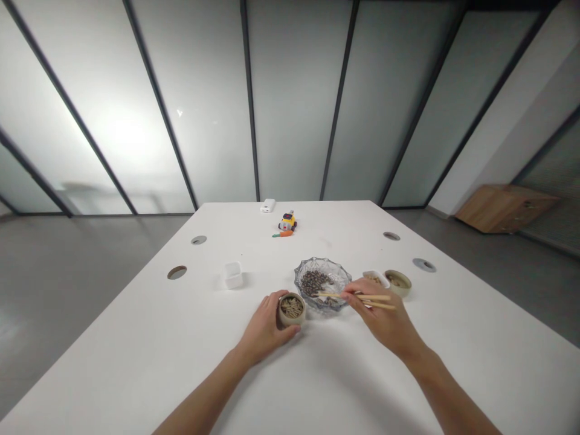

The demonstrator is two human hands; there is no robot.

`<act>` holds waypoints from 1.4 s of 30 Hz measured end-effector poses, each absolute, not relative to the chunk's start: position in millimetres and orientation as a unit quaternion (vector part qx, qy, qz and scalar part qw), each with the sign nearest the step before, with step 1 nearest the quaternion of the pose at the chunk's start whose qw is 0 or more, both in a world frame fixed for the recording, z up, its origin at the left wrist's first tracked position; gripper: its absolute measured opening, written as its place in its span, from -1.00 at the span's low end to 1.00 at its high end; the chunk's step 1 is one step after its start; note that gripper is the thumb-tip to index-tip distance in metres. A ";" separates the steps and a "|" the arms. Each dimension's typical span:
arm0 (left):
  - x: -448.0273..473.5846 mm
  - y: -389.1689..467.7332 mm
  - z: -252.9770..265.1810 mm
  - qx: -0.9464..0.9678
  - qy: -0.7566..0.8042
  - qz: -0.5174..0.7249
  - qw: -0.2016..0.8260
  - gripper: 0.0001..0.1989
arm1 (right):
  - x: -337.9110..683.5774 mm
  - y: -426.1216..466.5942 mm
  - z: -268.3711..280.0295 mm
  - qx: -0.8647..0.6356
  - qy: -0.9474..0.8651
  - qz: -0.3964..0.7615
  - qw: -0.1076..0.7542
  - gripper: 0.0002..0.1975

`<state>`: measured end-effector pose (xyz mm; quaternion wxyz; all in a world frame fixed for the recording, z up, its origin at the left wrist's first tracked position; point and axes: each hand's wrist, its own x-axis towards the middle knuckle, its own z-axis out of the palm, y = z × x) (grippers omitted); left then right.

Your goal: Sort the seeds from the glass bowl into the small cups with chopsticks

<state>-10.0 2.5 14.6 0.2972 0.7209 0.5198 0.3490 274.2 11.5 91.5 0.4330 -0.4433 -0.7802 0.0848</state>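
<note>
My left hand (268, 323) wraps round a small round bowl (292, 322) from its left side. Sunflower seeds, or something of that narrow, striped look, fill this bowl. In my right hand (379, 317) is a pair of chopsticks (378, 301), their tips reaching left into a clear glass dish (341, 272). Dark brown beans or seeds (313, 281) cover the left part of the glass dish, and a few paler pieces lie near its front. Whether the chopstick tips pinch anything is too small to tell.
Right of the glass dish stand a white container (383, 278) and a greenish bowl (401, 286), both with contents. A square white container (232, 275) is at left. Farther back are a yellow toy car (288, 221), an orange toy carrot (285, 233) and a white box-shaped device (267, 205). Holes pierce the white table (136, 356).
</note>
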 end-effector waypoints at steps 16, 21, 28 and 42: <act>50.9 -59.1 -5.4 0.840 0.357 0.392 0.115 -0.82 | 295.1 15.1 69.5 -0.438 -0.745 0.079 0.497 -0.62; 100.1 -62.1 -40.5 0.960 0.159 0.220 0.071 -0.67 | 298.6 15.5 70.9 -0.440 -0.745 0.078 0.496 -0.61; 100.4 -48.3 -36.2 0.890 0.351 0.196 0.216 -0.59 | 294.1 13.9 69.9 -0.433 -0.762 0.112 0.467 -0.69; 87.0 -33.5 -1.8 0.726 0.480 0.194 0.452 -0.46 | 300.5 19.1 67.9 -0.459 -0.744 0.008 0.486 -0.73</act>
